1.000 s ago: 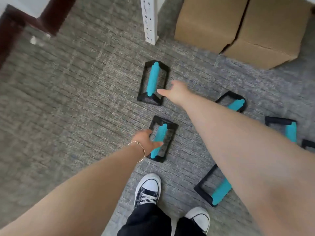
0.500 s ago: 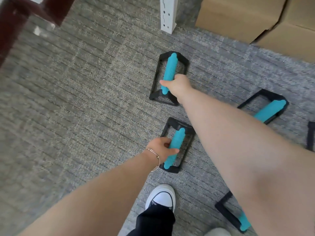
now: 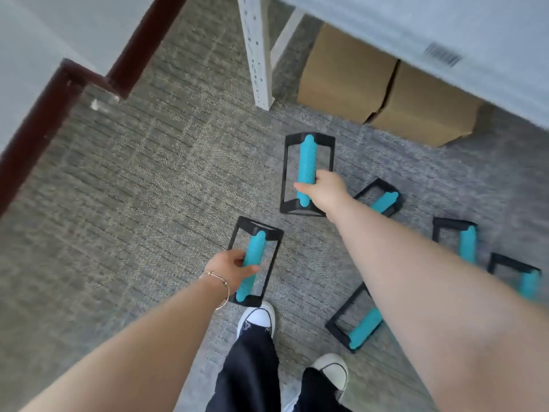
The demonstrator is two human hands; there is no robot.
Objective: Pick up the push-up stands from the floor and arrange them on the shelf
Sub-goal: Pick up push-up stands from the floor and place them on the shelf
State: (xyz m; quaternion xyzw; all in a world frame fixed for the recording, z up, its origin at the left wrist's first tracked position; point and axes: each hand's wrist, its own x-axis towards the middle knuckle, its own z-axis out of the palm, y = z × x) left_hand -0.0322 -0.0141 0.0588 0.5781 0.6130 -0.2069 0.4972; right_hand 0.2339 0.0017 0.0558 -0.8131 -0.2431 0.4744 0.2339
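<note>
The left hand [image 3: 234, 270] is clenched around the teal foam bar of the near push-up stand [image 3: 252, 263]; the right hand [image 3: 323, 191] is clenched on the bar of the far stand [image 3: 307, 173]. Both grips sit toward the near end of their bars, so I judge a firm wrist is needed to keep the black rectangular frames level while carrying them to the white shelf [image 3: 445, 34] at far right. The foam is ribbed, the frames hard and angular. Four more stands [image 3: 383, 200] lie on the looped grey carpet [image 3: 133, 188] at right
</note>
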